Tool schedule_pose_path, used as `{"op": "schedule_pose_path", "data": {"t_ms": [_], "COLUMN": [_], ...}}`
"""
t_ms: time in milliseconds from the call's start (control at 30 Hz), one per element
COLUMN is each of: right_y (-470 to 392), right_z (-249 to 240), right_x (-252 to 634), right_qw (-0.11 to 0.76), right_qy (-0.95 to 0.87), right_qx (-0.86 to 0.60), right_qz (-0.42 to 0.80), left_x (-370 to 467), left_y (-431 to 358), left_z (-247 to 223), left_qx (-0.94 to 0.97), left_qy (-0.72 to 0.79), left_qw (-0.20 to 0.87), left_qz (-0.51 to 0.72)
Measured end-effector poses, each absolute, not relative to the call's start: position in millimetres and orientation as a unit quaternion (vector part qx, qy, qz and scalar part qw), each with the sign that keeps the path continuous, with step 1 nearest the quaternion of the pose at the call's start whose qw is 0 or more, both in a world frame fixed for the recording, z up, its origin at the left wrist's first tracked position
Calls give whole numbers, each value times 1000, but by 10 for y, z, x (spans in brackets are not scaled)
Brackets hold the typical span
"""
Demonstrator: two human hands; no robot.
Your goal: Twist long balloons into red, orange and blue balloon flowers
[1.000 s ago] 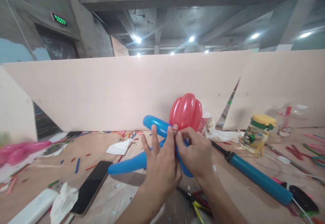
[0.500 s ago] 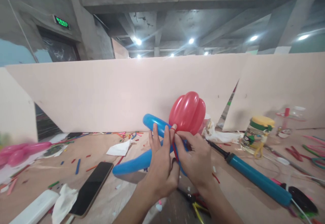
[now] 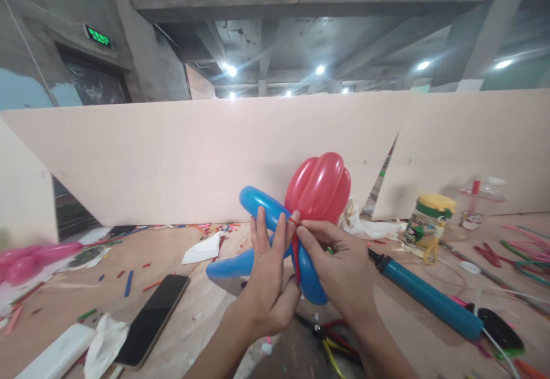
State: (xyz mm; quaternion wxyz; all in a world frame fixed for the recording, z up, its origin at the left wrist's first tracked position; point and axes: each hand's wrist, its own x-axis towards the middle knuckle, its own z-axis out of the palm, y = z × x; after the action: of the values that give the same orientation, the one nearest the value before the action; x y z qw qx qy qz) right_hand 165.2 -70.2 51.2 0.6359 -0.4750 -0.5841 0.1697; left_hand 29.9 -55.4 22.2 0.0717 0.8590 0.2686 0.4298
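Both my hands work at the joint under a red balloon bundle [image 3: 318, 187], where its long puffed lobes meet the blue balloon [image 3: 263, 202]. My left hand [image 3: 268, 278] grips the blue balloon near that joint, fingers pointing up over it. With thumb and forefinger, my right hand [image 3: 341, 267] pinches at the joint, where a thin red uninflated strand [image 3: 296, 256] hangs down. One blue length sticks out up-left, another reaches left behind my left hand, and a third points down between the hands.
A teal balloon pump [image 3: 432, 299] lies at right, near a yellow-lidded jar [image 3: 427, 224]. Yellow-handled pliers [image 3: 329, 347] are below my hands. At left are a phone [image 3: 154, 319], a white box [image 3: 58, 353], a pink balloon shape [image 3: 36, 258] and balloon scraps. A pale board [image 3: 180, 161] stands behind.
The red bundle has turned slightly. The lower-left blue length has drawn rightward, and the downward blue length shows more fully between my hands. Both hands remain at the joint.
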Motion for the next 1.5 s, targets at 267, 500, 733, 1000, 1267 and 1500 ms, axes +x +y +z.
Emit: {"op": "schedule_pose_path", "data": {"t_ms": [267,500,733,1000,1267,1500], "right_y": [-680,-665,-686,-679,-719,-707], "right_z": [559,555,558,566,599,555], "right_x": [1784,1816,1759,1793,1773,1732], "right_qw": [617,635,631,609,599,629], "right_qy": [-590,-581,-602,-607,-626,-604], "right_qx": [-453,-404,-445,-446,-438,-436], "right_qz": [257,311,205,249,239,222], "left_x": [282,273,280,282,268,279], "left_y": [-527,-493,-494,-504,-519,-527], "left_z": [189,201,188,195,215,219], "left_qx": [878,881,882,881,885,885], "left_qy": [249,243,241,253,257,251], "left_qw": [45,23,25,21,13,-8], "left_qz": [406,405,404,400,388,391]}}
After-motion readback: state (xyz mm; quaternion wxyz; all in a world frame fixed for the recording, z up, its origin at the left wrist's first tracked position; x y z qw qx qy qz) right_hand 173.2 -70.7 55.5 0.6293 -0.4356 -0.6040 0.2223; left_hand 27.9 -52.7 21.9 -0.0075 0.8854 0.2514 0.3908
